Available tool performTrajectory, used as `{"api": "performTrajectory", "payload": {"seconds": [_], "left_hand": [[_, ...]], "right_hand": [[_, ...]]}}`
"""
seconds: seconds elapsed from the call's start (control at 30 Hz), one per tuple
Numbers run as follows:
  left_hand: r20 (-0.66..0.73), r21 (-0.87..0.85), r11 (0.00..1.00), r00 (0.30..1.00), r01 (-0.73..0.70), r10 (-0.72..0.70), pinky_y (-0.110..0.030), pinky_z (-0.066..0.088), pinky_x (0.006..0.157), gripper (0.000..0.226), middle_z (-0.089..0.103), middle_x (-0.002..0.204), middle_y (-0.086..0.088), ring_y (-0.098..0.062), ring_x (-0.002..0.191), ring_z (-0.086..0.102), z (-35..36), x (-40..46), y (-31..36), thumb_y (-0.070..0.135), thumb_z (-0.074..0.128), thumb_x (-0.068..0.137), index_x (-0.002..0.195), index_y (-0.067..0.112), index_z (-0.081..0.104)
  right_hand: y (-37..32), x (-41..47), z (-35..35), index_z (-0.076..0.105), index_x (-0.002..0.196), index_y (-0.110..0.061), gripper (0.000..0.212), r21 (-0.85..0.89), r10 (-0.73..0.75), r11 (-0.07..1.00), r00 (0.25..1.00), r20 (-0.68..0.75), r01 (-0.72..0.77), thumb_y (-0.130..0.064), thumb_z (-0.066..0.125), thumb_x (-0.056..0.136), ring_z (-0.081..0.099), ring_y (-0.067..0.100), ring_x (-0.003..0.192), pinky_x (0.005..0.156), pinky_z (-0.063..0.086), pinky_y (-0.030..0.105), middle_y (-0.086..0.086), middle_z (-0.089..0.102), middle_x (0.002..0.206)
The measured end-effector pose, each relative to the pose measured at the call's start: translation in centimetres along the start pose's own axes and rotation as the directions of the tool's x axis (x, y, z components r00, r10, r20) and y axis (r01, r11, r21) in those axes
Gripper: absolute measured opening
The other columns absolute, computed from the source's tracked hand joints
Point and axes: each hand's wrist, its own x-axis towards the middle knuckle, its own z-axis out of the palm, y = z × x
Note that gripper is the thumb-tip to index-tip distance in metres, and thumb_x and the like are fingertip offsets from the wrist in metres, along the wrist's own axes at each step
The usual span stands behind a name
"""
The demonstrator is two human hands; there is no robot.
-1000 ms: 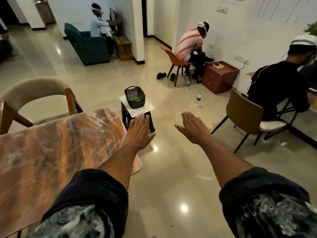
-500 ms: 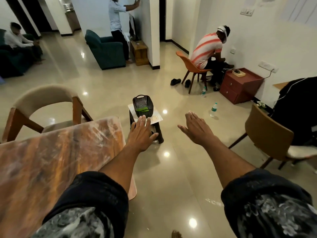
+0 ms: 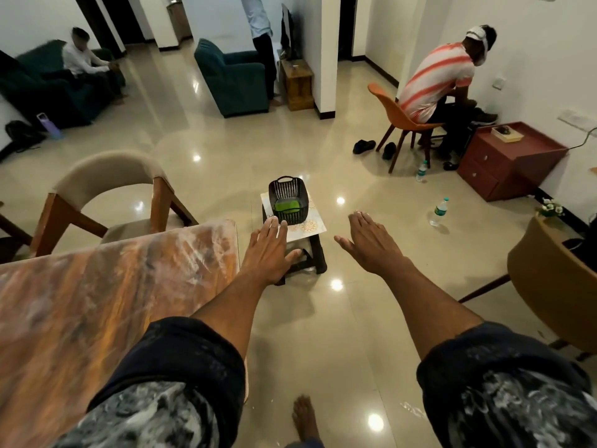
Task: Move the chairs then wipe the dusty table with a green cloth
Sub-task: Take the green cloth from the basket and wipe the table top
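Observation:
The dusty wooden table (image 3: 106,305) fills the lower left, streaked with white powder. A beige-backed wooden chair (image 3: 106,185) stands at its far side. The green cloth (image 3: 286,206) lies inside a black slatted basket (image 3: 287,192) on a small dark stool (image 3: 310,250) ahead. My left hand (image 3: 268,250) reaches forward with straight fingers, just short of the basket, holding nothing. My right hand (image 3: 371,244) is stretched out flat to the right of the stool, empty.
A tan chair (image 3: 549,279) stands at the right edge. Two water bottles (image 3: 440,211) stand on the glossy floor. A person sits on an orange chair (image 3: 397,118) by a red cabinet (image 3: 510,160). Teal sofas and other people are farther back. My bare foot (image 3: 305,418) shows below.
The view has swung left and moved closer to the stool. Both outstretched hands have drawn nearer to the basket; they hold nothing throughout.

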Motion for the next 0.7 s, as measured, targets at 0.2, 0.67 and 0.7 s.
{"api": "performTrajectory", "payload": {"seconds": [0.2,0.67,0.7], "left_hand": [[0.016,-0.007,0.999,0.999,0.040,-0.040,-0.045,0.007,0.131,0.081,0.003,0.178,-0.013,-0.027,0.166,-0.001,1.8,7.3,-1.2,0.059,0.031,0.111,0.170,0.010,0.003],[0.082,-0.050,0.995,0.993,0.085,-0.081,-0.046,0.003,0.132,0.081,-0.004,0.178,-0.014,-0.027,0.166,-0.005,3.0,19.6,-4.1,0.058,0.029,0.111,0.170,0.010,-0.002],[0.091,-0.061,0.993,0.992,0.098,-0.092,-0.046,0.003,0.132,0.081,-0.003,0.178,-0.013,-0.026,0.166,-0.005,3.3,20.6,-4.4,0.058,0.029,0.111,0.170,0.010,-0.001]], "right_hand": [[2.1,6.6,0.6,0.037,0.151,-0.002,0.069,-0.027,-0.013,1.000,1.000,0.011,0.013,-0.056,0.036,0.109,0.032,0.035,0.155,0.118,0.037,0.048,0.022,0.037,0.163],[5.1,20.3,0.9,0.036,0.151,-0.002,0.067,-0.033,-0.054,0.998,0.996,0.078,0.057,-0.055,0.037,0.110,0.025,0.034,0.159,0.121,0.034,0.047,0.022,0.032,0.167],[5.4,21.4,1.3,0.036,0.151,-0.002,0.067,-0.030,-0.058,0.998,0.994,0.093,0.061,-0.055,0.037,0.110,0.024,0.035,0.160,0.121,0.034,0.048,0.022,0.031,0.167]]}}
